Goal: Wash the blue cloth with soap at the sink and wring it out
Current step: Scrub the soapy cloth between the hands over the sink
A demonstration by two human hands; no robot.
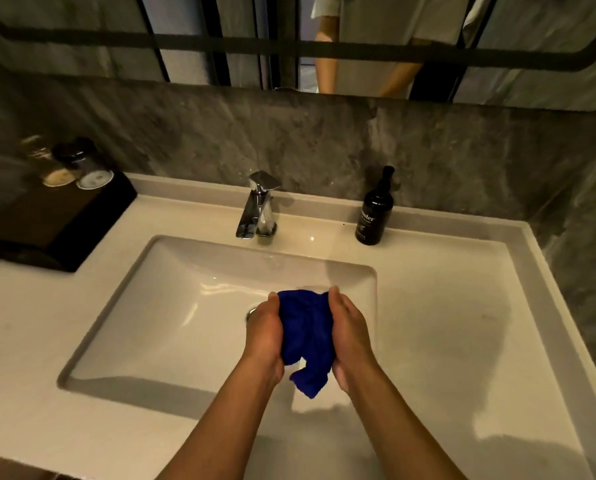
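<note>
Head view: the one camera, looking down over a white vanity top against a grey stone-look wall.
Blue cloth: bunched into a crumpled wad, held above the right part of the basin; a loose tail hangs from its lower end toward 6 o'clock.
Left hand: pressed against the cloth's left side, palm inward, fingers wrapped onto the fabric, so it is clamped on the cloth.
Right hand: pressed against the cloth's right side, fingers closed onto it; the cloth sits squeezed between the two palms.
Forearms: both bare, entering from the bottom edge and converging on the cloth.
Basin: white rectangular undermount sink, set left of centre in the vanity top; whether it holds water cannot be told.
Drain: metal rim just showing at 9 o'clock from the left hand, mostly hidden behind it.
Tap: chrome single-lever mixer at 12 o'clock from the basin, spout pointing toward the bowl; no stream visible.
Soap bottle: dark pump bottle with a pale label, upright on the vanity top at 1 o'clock from the cloth, well apart from the hands.
Dark tray: at 10 o'clock from the basin, carrying two upturned glasses.
Mirror: above the wall strip, reflecting a person's arm and pale top.
</note>
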